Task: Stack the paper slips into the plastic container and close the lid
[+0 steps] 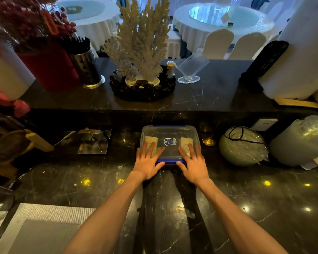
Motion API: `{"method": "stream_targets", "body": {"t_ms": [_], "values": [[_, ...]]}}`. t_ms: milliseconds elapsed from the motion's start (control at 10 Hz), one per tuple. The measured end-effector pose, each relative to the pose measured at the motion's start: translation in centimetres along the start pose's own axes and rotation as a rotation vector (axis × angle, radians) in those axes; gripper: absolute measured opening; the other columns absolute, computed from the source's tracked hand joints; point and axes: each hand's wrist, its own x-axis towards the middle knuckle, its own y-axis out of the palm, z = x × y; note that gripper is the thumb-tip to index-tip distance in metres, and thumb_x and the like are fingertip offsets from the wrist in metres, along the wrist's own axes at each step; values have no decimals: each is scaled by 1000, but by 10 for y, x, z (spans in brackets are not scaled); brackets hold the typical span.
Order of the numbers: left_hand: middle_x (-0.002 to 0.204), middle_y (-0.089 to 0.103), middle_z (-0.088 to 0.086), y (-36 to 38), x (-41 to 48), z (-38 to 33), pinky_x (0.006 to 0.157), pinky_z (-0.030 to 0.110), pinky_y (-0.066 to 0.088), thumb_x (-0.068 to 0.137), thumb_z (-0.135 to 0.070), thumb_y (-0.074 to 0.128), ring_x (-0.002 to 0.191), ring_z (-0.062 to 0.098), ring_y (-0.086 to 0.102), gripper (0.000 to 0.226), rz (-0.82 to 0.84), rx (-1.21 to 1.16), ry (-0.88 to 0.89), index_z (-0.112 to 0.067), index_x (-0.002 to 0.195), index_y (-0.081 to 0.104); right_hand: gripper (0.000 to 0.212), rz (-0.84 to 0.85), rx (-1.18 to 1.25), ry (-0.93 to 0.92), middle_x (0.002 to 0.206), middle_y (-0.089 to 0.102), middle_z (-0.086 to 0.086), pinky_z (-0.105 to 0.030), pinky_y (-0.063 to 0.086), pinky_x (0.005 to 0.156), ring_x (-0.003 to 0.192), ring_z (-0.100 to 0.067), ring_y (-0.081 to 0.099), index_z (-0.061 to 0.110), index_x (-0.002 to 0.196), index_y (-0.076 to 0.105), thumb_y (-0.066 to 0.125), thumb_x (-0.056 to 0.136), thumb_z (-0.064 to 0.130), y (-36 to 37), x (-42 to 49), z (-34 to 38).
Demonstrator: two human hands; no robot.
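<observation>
A clear plastic container (pixel 170 133) with a blue rim stands on the dark marble counter, its clear lid (pixel 170 150) lying on top with a blue label in the middle. Two stacks of pale paper slips (pixel 185 142) show through the lid, one at each side. My left hand (pixel 148 163) lies flat on the lid's near left part, fingers spread, thumb at the blue front latch (pixel 170 160). My right hand (pixel 193 165) lies flat on the near right part the same way. Both hands press on the lid.
A metal holder (pixel 94 142) stands left of the container; a wrapped round bowl (pixel 243 145) and a wrapped pot (pixel 301 142) stand to the right. A grey placemat (pixel 44 230) lies near left. A coral ornament (pixel 141 52) stands on the raised ledge behind.
</observation>
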Motion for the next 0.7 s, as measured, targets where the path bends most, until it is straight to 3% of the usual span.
{"method": "stream_targets", "body": {"t_ms": [200, 400, 500, 600, 700], "values": [[162, -23, -2, -15, -1, -13, 117, 58, -12, 97, -59, 32, 144, 30, -31, 66, 99, -10, -67, -49, 150, -6, 71, 41, -31, 15, 167, -1, -1, -53, 16, 121, 152, -29, -14, 49, 151, -1, 34, 92, 67, -8, 3, 0], [159, -32, 2, -24, -18, -5, 116, 60, -10, 95, -51, 46, 144, 31, -30, 86, 153, 14, -28, -45, 147, -23, 79, 144, -32, -19, 164, -17, 2, -56, 4, 121, 149, -28, -23, 54, 145, -15, 37, 88, 72, -25, -1, -5], [161, -26, 6, -45, -34, 13, 119, 57, -8, 94, -57, 45, 147, 33, -25, 86, 115, 94, -26, -43, 149, -21, 76, 95, -45, -62, 165, -12, 5, -54, 3, 122, 150, -24, -19, 54, 143, -15, 38, 90, 68, -52, -8, -9], [164, -15, 5, -82, -48, 28, 120, 56, -5, 94, -59, 41, 150, 32, -13, 79, 123, 134, -70, -41, 153, -8, 69, -4, -35, -69, 161, 27, 2, -48, 21, 121, 151, -22, 17, 46, 152, 10, 41, 92, 62, -89, -16, -8], [163, 18, 8, -139, -61, 29, 119, 53, 21, 96, -54, 42, 148, 32, 20, 68, 115, 99, -114, -33, 155, 15, 63, -180, -10, -88, 132, 62, -3, -39, 50, 96, 123, -21, 57, 35, 150, 32, 44, 93, 59, -143, -25, 2]]}}
